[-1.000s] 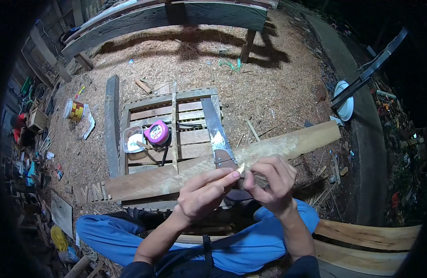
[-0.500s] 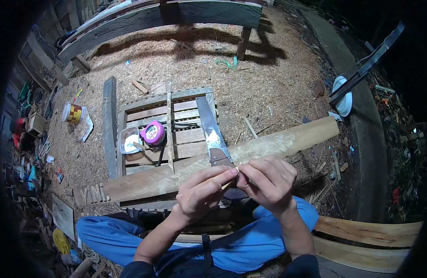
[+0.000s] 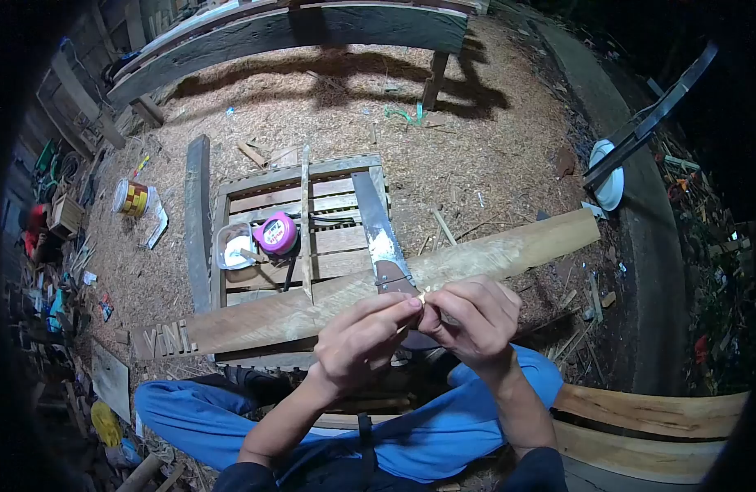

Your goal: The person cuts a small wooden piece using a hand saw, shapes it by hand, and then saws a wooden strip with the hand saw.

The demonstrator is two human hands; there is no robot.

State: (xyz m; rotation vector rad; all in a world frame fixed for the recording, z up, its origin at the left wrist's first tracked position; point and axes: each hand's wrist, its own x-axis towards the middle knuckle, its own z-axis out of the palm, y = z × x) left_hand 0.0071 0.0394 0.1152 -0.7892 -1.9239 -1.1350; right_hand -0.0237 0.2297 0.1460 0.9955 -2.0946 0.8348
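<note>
1. Crossing mid-frame, the long plank (image 3: 509, 252) lies over the slatted pallet (image 3: 337, 266).
2. My left hand (image 3: 357, 340) and right hand (image 3: 475, 321) are pinched closed on a pale sliver (image 3: 423, 295), right of lower centre.
3. At left, I can't tell what the banded bucket (image 3: 132, 198) contains.
4. The clear tub (image 3: 221, 248), left of centre, holds something white.
5. Fingers mostly hide the sliver; I can't read its long axis or direction.

On the slatted bench (image 3: 341, 240), we can reach between the stick (image 3: 306, 221) and the saw (image 3: 373, 215); a long board (image 3: 243, 326) crosses the near side.
</note>
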